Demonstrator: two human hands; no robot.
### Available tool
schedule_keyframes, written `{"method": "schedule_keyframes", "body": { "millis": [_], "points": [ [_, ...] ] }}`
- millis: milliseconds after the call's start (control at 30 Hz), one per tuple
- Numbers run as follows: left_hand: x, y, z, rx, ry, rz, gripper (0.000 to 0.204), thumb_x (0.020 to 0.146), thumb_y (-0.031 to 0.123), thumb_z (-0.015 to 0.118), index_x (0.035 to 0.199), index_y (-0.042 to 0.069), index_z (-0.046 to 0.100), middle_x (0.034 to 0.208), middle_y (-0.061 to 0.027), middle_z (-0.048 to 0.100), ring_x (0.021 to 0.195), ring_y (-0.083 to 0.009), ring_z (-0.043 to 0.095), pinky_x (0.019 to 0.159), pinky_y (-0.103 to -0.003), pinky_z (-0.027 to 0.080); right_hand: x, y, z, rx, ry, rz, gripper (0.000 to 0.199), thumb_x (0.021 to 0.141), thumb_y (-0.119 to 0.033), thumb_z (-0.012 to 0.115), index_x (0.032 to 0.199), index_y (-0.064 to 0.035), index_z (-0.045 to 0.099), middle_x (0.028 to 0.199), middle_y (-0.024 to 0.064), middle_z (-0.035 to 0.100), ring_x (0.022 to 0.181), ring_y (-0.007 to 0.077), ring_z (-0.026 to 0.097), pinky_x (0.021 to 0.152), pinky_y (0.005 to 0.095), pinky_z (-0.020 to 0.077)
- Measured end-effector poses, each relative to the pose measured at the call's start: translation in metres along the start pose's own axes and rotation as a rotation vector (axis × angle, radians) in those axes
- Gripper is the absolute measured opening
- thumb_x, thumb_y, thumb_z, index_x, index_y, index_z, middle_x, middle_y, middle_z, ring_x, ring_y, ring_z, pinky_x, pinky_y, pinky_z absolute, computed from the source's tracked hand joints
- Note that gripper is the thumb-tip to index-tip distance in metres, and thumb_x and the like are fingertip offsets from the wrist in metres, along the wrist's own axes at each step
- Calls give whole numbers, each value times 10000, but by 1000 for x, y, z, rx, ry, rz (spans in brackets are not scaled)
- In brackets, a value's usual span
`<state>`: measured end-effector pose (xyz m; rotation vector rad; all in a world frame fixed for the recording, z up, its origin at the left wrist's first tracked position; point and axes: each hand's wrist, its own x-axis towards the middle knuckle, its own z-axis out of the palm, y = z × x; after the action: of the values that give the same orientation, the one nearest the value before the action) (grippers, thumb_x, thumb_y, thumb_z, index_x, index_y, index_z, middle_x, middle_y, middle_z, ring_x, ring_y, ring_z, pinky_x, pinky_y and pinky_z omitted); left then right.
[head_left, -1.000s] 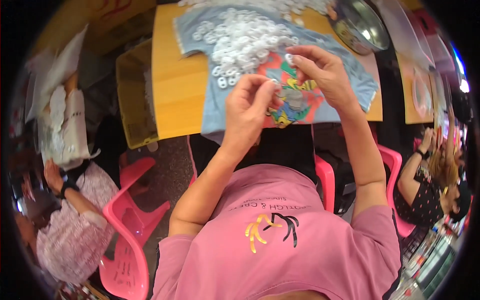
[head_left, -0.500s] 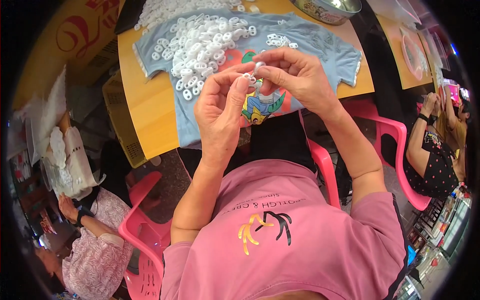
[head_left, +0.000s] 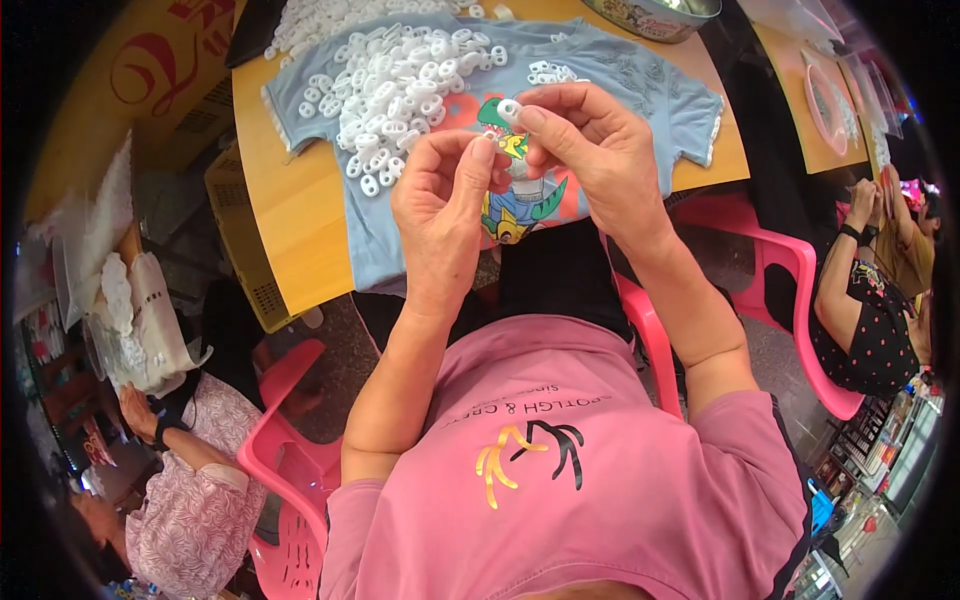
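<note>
Above a light blue T-shirt [head_left: 660, 110] spread on the table, my right hand [head_left: 595, 145] pinches a white oval plastic piece with a hole [head_left: 509, 110] between thumb and forefinger. My left hand [head_left: 440, 195] is closed in a pinch just beside and below it. A tiny whitish bit shows at its fingertips, too small to name. The hands are slightly apart. Beyond the left hand lies a heap of white two-holed oval plastic pieces [head_left: 400, 85] on the shirt. A smaller group of white pieces [head_left: 553, 73] sits farther right.
More white pieces [head_left: 345, 18] lie at the far edge of the wooden table [head_left: 285, 225]. A round metal tin [head_left: 665, 20] stands at the back right. Pink chairs [head_left: 800, 265] flank me. One person [head_left: 190, 490] sits at left, another [head_left: 865, 320] at right.
My hands have drawn apart from where they met. The right hand has lifted slightly with the white oval piece, and the two-holed piece no longer shows at my left fingertips.
</note>
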<state>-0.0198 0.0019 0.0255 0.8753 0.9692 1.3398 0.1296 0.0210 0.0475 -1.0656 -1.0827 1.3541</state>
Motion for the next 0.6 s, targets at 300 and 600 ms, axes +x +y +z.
{"method": "schedule_keyframes", "body": {
  "millis": [300, 600],
  "points": [
    [0, 0, -1, -31, 4, 10, 150, 954, 140, 615, 973, -6, 588, 814, -44, 646, 719, -83, 599, 663, -220, 477, -5, 5, 5, -77, 25, -56, 177, 907, -55, 655, 1054, 38, 624, 850, 71, 664, 696, 99, 632, 633, 233, 544],
    [-1, 2, -4, 9, 4, -4, 152, 950, 138, 617, 972, -9, 585, 810, -48, 644, 695, -80, 593, 631, -219, 476, -10, 1, 8, -264, -9, -153, 198, 910, -30, 640, 1099, 27, 628, 920, 46, 666, 721, 67, 610, 655, 212, 527]
  ]
}}
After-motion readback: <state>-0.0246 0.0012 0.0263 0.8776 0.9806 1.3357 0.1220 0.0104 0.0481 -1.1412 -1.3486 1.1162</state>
